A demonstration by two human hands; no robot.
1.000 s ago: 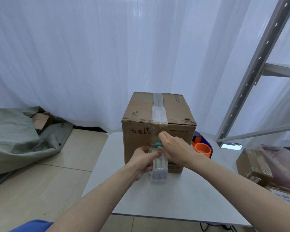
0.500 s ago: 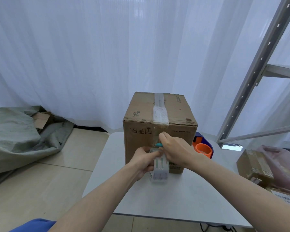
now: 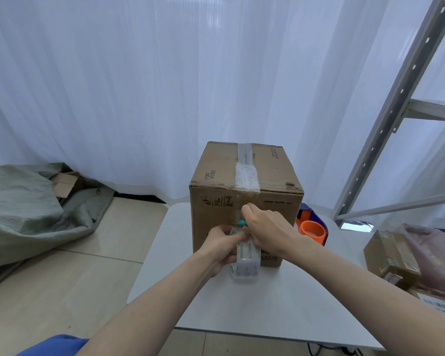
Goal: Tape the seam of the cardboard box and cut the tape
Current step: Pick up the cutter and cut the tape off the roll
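A brown cardboard box stands on a small white table. Clear tape runs along its top seam and down over the near edge onto the front face. My left hand grips a roll of clear tape in front of the box's lower front. My right hand is closed around a small teal-handled cutter, held against the tape strip just above the roll. The blade itself is hidden by my fingers.
An orange and blue tape dispenser sits on the table right of the box. Small cardboard parcels and a pink bag lie at the right. A metal shelf frame rises at the right. A grey sack lies on the floor left.
Almost nothing has shifted; both hands stay at the box's front face, with the right hand edging slightly along the tape strip.
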